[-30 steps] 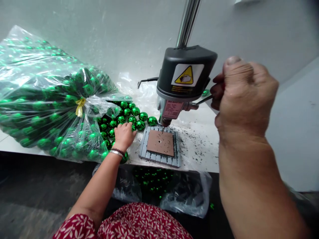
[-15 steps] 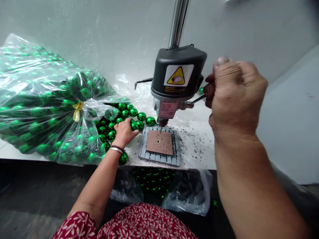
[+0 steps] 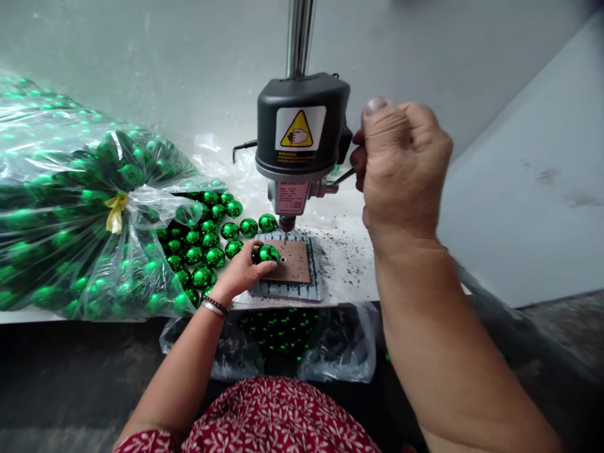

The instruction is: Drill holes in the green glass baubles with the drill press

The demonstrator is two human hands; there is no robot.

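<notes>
Between the thumb and fingers of my left hand point(image 3: 243, 270) is a shiny green ball point(image 3: 268, 253), held over the left part of a brown square board point(image 3: 296, 264). The board has a small hole and lies on the grooved grey base point(image 3: 314, 290) of a bench drill press point(image 3: 302, 126). Its thin drill bit point(image 3: 285, 238) points down just above the board, close to the ball. Closed in a fist, my right hand point(image 3: 406, 170) grips the drill press lever point(image 3: 345, 176) on the machine's right side; the lever's end is hidden in the fingers.
A large clear bag point(image 3: 85, 239) full of green balls, tied with a yellow strip point(image 3: 116, 212), fills the left. Loose green balls point(image 3: 193, 255) lie beside it. Dark shavings point(image 3: 346, 251) dot the white table. Below its front edge, an open plastic bag point(image 3: 337, 358) holds more green balls.
My left hand has moved right from the loose balls to the board, now with one ball in its fingers. My right hand still grips the lever. The view has shifted right.
</notes>
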